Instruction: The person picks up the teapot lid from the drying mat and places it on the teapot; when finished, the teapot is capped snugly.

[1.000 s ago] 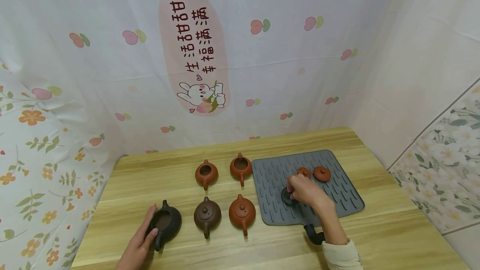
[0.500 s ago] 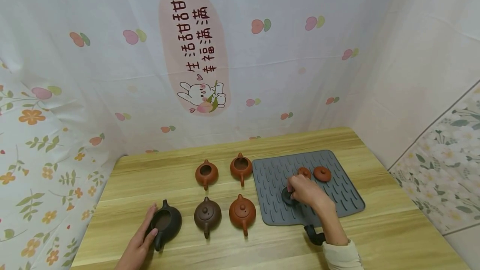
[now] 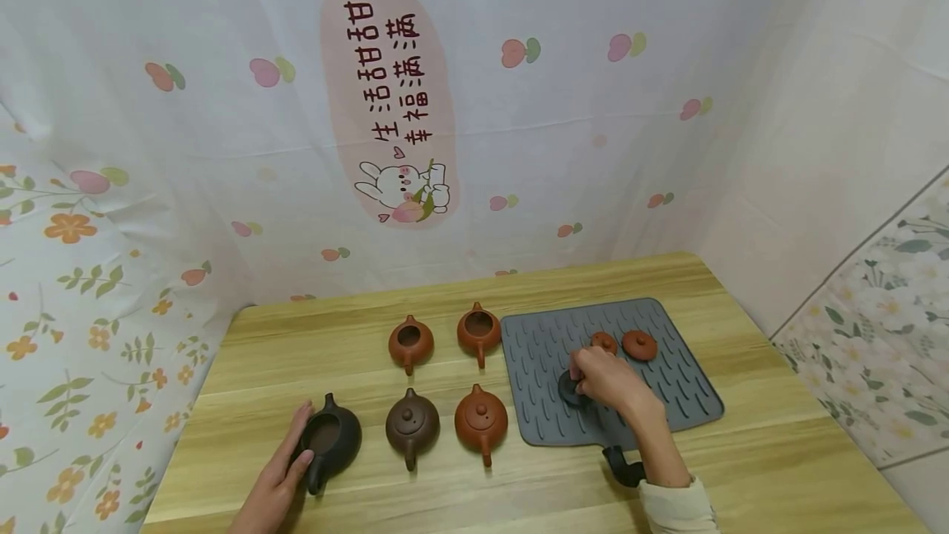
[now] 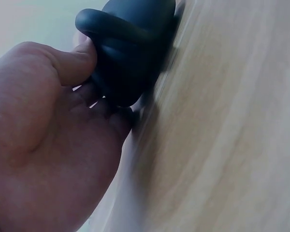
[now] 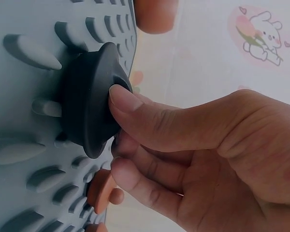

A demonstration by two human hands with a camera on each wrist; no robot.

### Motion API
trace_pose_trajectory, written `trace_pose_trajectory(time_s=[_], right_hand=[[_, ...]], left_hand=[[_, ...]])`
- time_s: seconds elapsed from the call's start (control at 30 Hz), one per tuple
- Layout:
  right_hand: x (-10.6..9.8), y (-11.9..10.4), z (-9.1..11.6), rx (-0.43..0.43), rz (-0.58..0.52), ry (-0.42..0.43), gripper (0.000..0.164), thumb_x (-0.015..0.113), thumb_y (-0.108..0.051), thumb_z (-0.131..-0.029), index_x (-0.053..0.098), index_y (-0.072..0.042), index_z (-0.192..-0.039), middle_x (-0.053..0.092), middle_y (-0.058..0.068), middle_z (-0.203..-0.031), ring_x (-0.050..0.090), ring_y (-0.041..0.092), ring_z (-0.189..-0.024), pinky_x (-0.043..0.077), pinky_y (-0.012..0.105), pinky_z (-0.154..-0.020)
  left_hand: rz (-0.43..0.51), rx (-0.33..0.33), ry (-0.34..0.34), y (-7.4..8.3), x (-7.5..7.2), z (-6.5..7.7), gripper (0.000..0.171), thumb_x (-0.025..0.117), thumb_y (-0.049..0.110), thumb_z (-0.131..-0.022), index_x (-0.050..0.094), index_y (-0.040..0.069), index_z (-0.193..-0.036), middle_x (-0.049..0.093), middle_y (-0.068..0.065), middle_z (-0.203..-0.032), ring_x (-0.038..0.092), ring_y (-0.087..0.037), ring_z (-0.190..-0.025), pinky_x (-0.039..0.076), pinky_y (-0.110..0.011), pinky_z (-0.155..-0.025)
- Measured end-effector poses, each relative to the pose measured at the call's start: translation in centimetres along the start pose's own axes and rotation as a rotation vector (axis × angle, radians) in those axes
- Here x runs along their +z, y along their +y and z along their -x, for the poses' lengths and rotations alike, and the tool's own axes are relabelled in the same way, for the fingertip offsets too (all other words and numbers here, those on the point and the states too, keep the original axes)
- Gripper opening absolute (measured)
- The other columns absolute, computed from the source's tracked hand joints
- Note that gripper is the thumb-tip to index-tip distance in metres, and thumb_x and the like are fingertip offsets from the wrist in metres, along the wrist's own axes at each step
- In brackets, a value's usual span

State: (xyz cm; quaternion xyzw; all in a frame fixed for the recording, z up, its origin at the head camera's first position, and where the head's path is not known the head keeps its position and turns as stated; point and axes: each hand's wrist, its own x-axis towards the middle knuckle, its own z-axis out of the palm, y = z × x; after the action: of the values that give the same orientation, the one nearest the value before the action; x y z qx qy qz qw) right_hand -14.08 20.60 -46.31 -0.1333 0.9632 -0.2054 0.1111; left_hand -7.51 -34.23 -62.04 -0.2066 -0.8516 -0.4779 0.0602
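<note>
At the front left of the table a black teapot (image 3: 343, 439) stands without its lid, its open mouth facing up. My left hand (image 3: 274, 480) holds its left side, with the thumb beside the handle and the fingers along the body. In the left wrist view the thumb (image 4: 79, 65) presses close to the pot, below the looped handle. Over on the grey ridged mat (image 3: 537, 423), my right hand (image 3: 611, 381) pinches a black teapot lid (image 5: 89, 101) by its top, thumb against fingers. The lid's underside meets the mat's ridges; my fingers hide its knob.
Two orange-brown lids (image 3: 639, 344) lie behind my right hand on the mat. Between my hands stand a lidded dark brown teapot (image 3: 412, 427) and a lidded orange-brown teapot (image 3: 480, 423). Behind them are two lidless orange-brown teapots (image 3: 420, 346). A printed curtain (image 3: 519, 147) hangs behind the table.
</note>
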Motion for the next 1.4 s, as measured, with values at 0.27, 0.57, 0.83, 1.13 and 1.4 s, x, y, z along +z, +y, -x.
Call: trace_pose_trajectory(time_s=[0.27, 0.57, 0.83, 1.13, 1.4], right_hand=[[0.1, -0.1, 0.1, -0.004, 0.031, 0.017, 0.016, 0.080, 0.010, -0.092, 0.071, -0.004, -0.096, 0.070, 0.006, -0.092, 0.067, 0.018, -0.076, 0.058, 0.037, -0.064], [-0.4, -1.0, 0.9, -0.068, 0.071, 0.071, 0.020, 0.080, 0.012, -0.091, 0.072, -0.006, -0.093, 0.071, 0.005, -0.091, 0.067, 0.017, -0.076, 0.056, 0.030, -0.060], [-1.2, -2.8, 2.2, -0.139, 0.054, 0.098, 0.030, 0.074, 0.020, -0.089, 0.067, -0.009, -0.089, 0.067, 0.001, -0.088, 0.064, 0.013, -0.073, 0.049, 0.023, -0.058], [-1.6, -3.8, 2.7, -0.159, 0.122, 0.102, 0.030, 0.082, 0.012, -0.090, 0.065, -0.012, -0.088, 0.063, -0.001, -0.085, 0.059, 0.011, -0.069, 0.044, 0.023, -0.055], [-1.8, -4.3, 2.8, -0.254, 0.125, 0.111, 0.029, 0.083, 0.013, -0.089, 0.068, -0.012, -0.093, 0.065, -0.001, -0.092, 0.067, 0.014, -0.076, 0.049, 0.022, -0.059]], left_hand=[[0.024, 0.020, -0.005, -0.2, 0.0, -0.1, 0.076, 0.047, -0.003, -0.115, 0.016, 0.023, -0.179, 0.010, 0.032, -0.178, 0.005, 0.022, -0.158, 0.014, 0.003, -0.116], [0.024, 0.029, -0.007, -0.1, 0.1, -0.1, 0.074, 0.047, -0.005, -0.115, 0.018, 0.019, -0.179, 0.010, 0.031, -0.178, 0.006, 0.022, -0.158, 0.015, 0.003, -0.116], [0.019, 0.009, -0.009, 0.3, 0.2, -0.2, 0.072, 0.046, -0.001, -0.116, 0.017, 0.021, -0.179, 0.009, 0.034, -0.176, 0.006, 0.025, -0.156, 0.015, 0.004, -0.114], [0.024, 0.032, -0.003, 0.4, 0.4, -0.2, 0.073, 0.046, -0.004, -0.115, 0.018, 0.018, -0.178, 0.010, 0.034, -0.177, 0.007, 0.025, -0.156, 0.016, 0.004, -0.114], [0.010, 0.055, 0.006, 0.2, 0.3, -0.3, 0.073, 0.048, -0.007, -0.113, 0.019, 0.013, -0.177, 0.011, 0.033, -0.177, 0.009, 0.024, -0.156, 0.016, 0.003, -0.114]])
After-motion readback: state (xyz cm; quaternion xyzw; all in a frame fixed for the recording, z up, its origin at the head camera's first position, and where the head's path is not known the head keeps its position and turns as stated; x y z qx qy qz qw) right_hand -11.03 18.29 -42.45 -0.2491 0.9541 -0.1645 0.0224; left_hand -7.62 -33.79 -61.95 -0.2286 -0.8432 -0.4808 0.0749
